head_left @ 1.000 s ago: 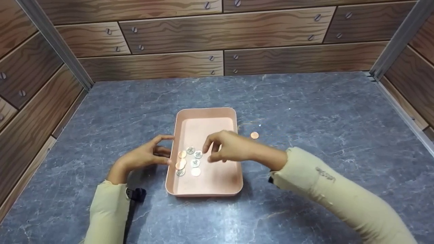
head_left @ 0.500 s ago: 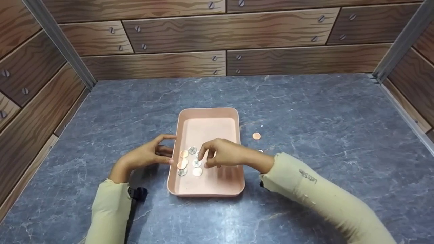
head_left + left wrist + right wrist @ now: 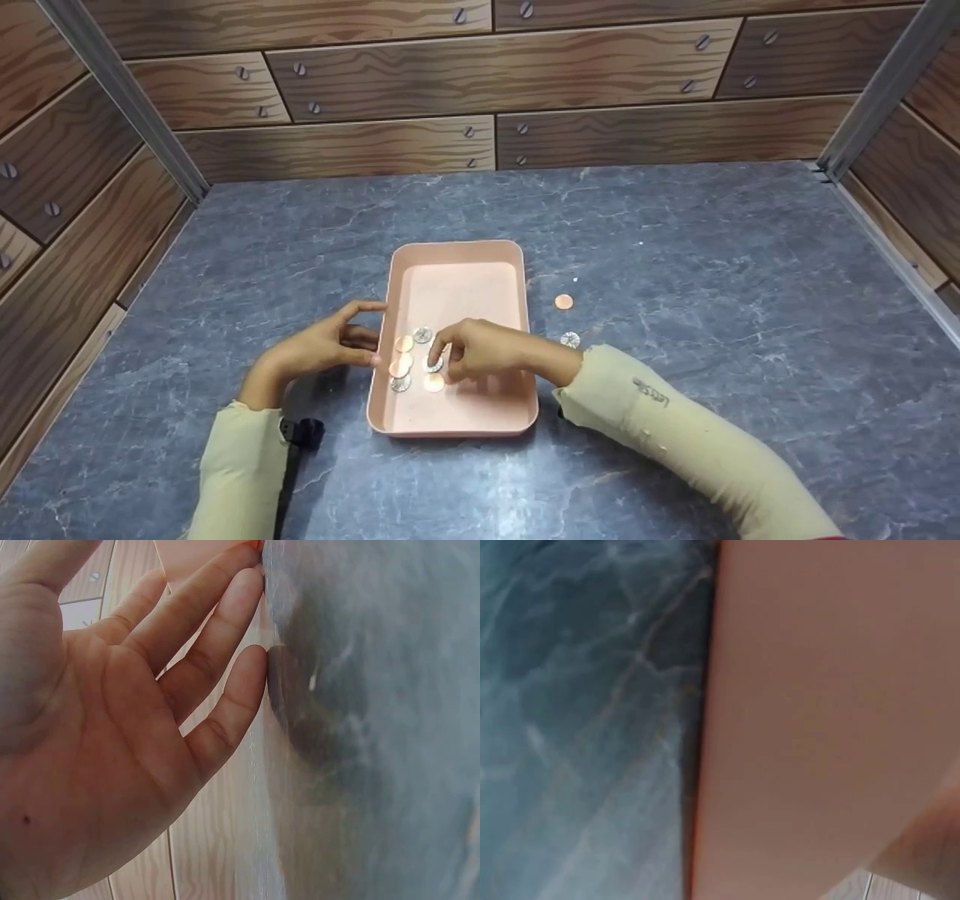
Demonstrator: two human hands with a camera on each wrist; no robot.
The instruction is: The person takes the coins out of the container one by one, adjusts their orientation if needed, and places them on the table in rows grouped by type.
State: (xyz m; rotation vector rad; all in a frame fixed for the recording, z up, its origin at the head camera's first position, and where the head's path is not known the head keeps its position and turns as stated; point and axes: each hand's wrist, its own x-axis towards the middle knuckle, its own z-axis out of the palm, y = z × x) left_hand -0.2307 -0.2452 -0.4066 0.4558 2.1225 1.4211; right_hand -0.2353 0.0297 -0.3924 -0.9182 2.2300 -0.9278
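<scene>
Inside the pink tray [image 3: 457, 412], my right hand [image 3: 480, 351] reaches down from the right with bent fingers. Its index fingertip is at a silver coin [image 3: 433, 366], with the thumb a little apart. Around it lie a silver coin [image 3: 423, 334], a copper coin [image 3: 404, 343], another copper coin [image 3: 400, 367], a silver coin [image 3: 400, 384] and a shiny pale coin [image 3: 434, 383]. My left hand [image 3: 322, 349] rests against the tray's left side, fingers spread and thumb by the rim. In the left wrist view, the left hand [image 3: 135, 712] has nearly straight fingers.
Right of the tray, a copper coin [image 3: 563, 301] and a silver coin [image 3: 570, 340] lie on the blue-grey marbled table [image 3: 675, 247]. Wood-patterned walls [image 3: 495, 67] stand at the back and both sides. The tray's wall [image 3: 817, 705] fills much of the right wrist view.
My right hand has moved left and down over the coins, covering one silver coin. The silver coin right of the tray has come out from behind the right arm. The left hand stays put.
</scene>
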